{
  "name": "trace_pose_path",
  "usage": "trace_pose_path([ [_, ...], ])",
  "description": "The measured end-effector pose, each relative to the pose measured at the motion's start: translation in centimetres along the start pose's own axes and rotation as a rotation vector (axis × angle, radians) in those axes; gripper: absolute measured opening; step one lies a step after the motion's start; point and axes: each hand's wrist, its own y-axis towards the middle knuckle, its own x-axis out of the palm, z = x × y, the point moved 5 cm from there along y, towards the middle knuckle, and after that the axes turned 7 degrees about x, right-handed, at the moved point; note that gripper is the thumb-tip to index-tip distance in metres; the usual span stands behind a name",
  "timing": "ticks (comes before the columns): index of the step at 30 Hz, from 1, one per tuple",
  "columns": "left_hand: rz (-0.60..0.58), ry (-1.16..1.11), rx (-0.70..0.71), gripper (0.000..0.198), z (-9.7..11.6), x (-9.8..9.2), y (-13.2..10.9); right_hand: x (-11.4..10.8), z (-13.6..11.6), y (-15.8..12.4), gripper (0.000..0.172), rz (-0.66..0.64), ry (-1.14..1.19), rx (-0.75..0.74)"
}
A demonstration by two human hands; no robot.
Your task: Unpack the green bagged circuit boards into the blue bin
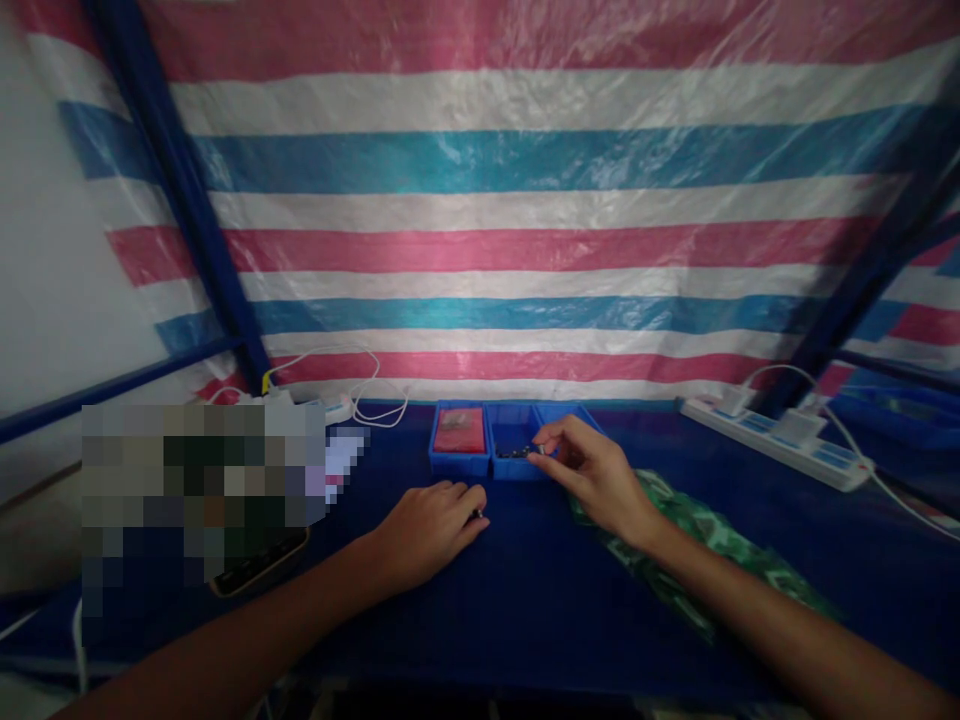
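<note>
My left hand (441, 525) rests low over the blue table, closed with a small dark piece (476, 514) between thumb and fingers. Its exact kind is too small to make out. My right hand (589, 465) is raised at the front of the middle blue bin (514, 470), pinching a small silvery metal piece (539, 449). Several small dark metal parts (510, 452) lie inside that bin. Left of it stands a blue bin (459, 463) with a red packet (460, 430) in it. Another blue bin (574, 410) is partly hidden behind my right hand.
Green printed plastic bags (697, 540) lie under and beside my right forearm. A white power strip (780, 445) with plugs sits at the right. White cables (375, 385) run along the back left. A blurred patch covers things at the left. A striped sheet (480, 240) hangs behind the table.
</note>
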Motion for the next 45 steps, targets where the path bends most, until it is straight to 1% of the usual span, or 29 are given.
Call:
trace_pose_path([
  [2, 0.004, -0.002, 0.008, 0.016, 0.1, 0.0, 0.0, 0.2, 0.3, 0.0, 0.016, -0.001, 0.018, 0.029],
  [4, 0.004, -0.003, 0.007, 0.016, 0.1, 0.0, 0.1, 0.6, 0.6, -0.1, 0.019, -0.045, 0.081, 0.106],
  [6, -0.005, -0.009, 0.003, 0.015, 0.0, 0.0, 0.1, 1.0, 0.9, -0.2, 0.025, -0.099, 0.200, 0.197],
  [8, -0.011, -0.020, 0.006, 0.015, 0.0, 0.1, 0.1, 1.3, 0.8, -0.2, 0.033, -0.125, 0.338, 0.252],
  [11, -0.007, -0.030, 0.012, 0.016, -0.1, 0.0, 0.1, 1.3, 0.6, 0.1, 0.037, -0.146, 0.472, 0.281],
  [14, -0.010, -0.033, 0.004, 0.015, 0.0, -0.1, 0.0, 1.3, 0.6, 0.4, 0.035, -0.147, 0.501, 0.306],
  [19, -0.016, -0.031, -0.002, 0.015, 0.0, -0.1, 0.1, 1.2, 1.2, 0.2, 0.038, -0.058, 0.401, 0.289],
  [22, 0.006, -0.032, 0.012, 0.014, -0.1, -0.1, 0.1, 1.1, 1.2, -0.1, 0.036, -0.045, 0.300, 0.263],
  [24, 0.021, -0.035, 0.022, 0.014, -0.2, 0.0, 0.1, 1.0, 0.8, -0.4, 0.031, -0.035, 0.212, 0.218],
  [28, 0.021, -0.042, 0.021, 0.015, -0.2, 0.1, 0.1, 0.3, -0.6, -0.7, 0.024, 0.026, 0.030, 0.066],
  [30, 0.008, -0.042, 0.014, 0.015, -0.2, 0.1, 0.1, 0.2, -0.9, -0.8, 0.023, 0.057, -0.014, 0.034],
  [31, 0.004, -0.041, 0.012, 0.014, -0.2, 0.1, 0.1, 0.2, -0.9, -0.8, 0.024, 0.062, -0.009, 0.042],
  [33, 0.006, -0.040, 0.009, 0.014, -0.2, 0.1, 0.1, 0.4, -0.6, -0.6, 0.026, 0.040, 0.084, 0.116],
  [36, 0.011, -0.042, 0.010, 0.014, -0.2, 0.0, 0.1, 1.0, 0.3, -0.2, 0.032, -0.061, 0.353, 0.303],
  [38, 0.005, -0.047, 0.008, 0.014, -0.2, -0.1, 0.2, 1.3, 0.7, 0.1, 0.034, -0.118, 0.511, 0.391],
  [41, 0.006, -0.048, 0.008, 0.013, -0.2, -0.1, 0.1, 1.4, 1.1, 0.3, 0.034, -0.154, 0.669, 0.474],
  [45, 0.020, -0.044, 0.014, 0.015, -0.2, -0.1, 0.1, 1.5, 1.8, 0.2, 0.034, -0.163, 0.767, 0.546],
])
